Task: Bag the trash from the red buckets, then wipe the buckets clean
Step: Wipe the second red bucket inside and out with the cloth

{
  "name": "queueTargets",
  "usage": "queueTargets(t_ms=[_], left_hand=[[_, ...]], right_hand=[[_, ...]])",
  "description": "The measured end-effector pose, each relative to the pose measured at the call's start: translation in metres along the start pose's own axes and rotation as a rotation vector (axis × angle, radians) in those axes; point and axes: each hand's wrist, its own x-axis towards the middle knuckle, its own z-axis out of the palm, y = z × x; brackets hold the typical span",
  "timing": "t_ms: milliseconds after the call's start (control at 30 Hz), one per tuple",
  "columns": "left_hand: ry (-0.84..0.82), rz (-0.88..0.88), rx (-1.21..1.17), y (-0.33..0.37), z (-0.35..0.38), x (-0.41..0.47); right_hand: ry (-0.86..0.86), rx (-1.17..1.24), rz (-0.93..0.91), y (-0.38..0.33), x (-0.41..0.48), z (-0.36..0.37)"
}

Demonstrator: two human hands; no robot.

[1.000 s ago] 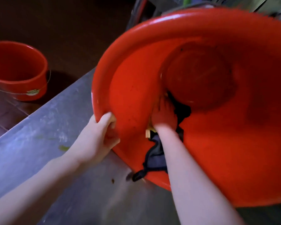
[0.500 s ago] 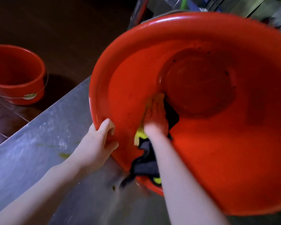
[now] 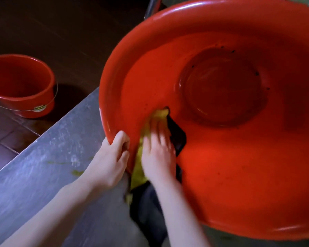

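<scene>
The left forearm [image 3: 52,202] is reaching in bare from the lower left, rising toward the middle. The left grip [image 3: 111,157] is showing its back to the camera, thumb and fingers curling round the near rim of the bucket [image 3: 239,175] and clamping it. The right forearm [image 3: 177,211] is coming up bare from the bottom edge, just beside the left wrist. The right grip [image 3: 159,152] is lying palm down with fingers [image 3: 157,129] spread and fairly straight, pressing a cloth [image 3: 141,172] against the bucket's inner wall. Its fingers are showing blurred.
</scene>
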Motion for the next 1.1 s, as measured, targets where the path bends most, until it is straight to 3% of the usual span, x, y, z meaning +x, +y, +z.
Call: queueTargets(t_ms=[133, 233, 333, 433, 633, 733, 900, 1033, 1100], left_hand=[[0.006, -0.032, 0.012, 0.003, 0.0, 0.0], [0.019, -0.069, 0.012, 0.008, -0.019, 0.004], [0.314, 0.264, 0.232, 0.027, -0.06, 0.022], [0.284, 0.425, 0.44, 0.038, -0.087, 0.041], [0.179, 0.246, 0.226, 0.01, -0.047, 0.021], [0.201, 0.136, 0.124, 0.003, -0.02, 0.01], [0.202, 0.033, 0.032, 0.0, 0.0, -0.009], [0.168, 0.045, -0.02, -0.002, 0.001, -0.014], [0.137, 0.056, -0.002, -0.003, 0.001, -0.012]], right_hand=[[-0.018, 0.163, 0.27, 0.027, 0.093, -0.013], [-0.035, 0.155, 0.232, 0.036, 0.111, -0.015], [-0.025, 0.102, 0.185, 0.042, 0.11, -0.009], [-0.093, 0.056, 0.132, 0.05, 0.11, -0.011], [-0.129, -0.179, 0.183, 0.093, 0.093, -0.023], [-0.183, -0.208, 0.24, 0.097, 0.088, -0.031], [-0.119, -0.181, 0.148, 0.047, 0.027, -0.017], [0.006, -0.043, 0.023, -0.005, -0.05, -0.005], [-0.03, -0.028, 0.039, -0.008, -0.056, -0.006]])
